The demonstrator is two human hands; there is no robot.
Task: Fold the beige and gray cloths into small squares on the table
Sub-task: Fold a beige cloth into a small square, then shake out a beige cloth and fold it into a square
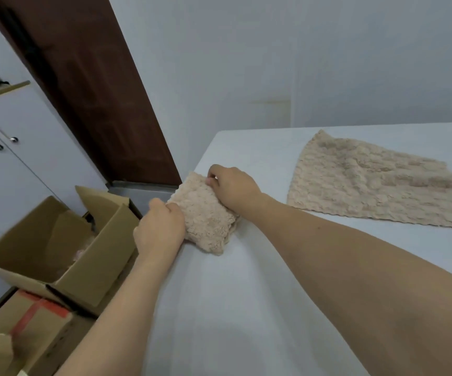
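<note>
A fluffy beige cloth (205, 215), folded into a small thick square, lies at the left edge of the white table (246, 308). My left hand (161, 229) grips its near left side at the table's edge. My right hand (233, 185) pinches its far corner, with the forearm stretched across the table. A second beige cloth (368, 185) lies spread out at the back right, one edge turned over on itself. No gray cloth is in view.
An open cardboard box (64, 240) stands on the floor left of the table, above a taped box (29, 329). A dark brown door (89, 85) and a white cabinet (7, 158) are behind them. A pale wall (300, 63) backs the table.
</note>
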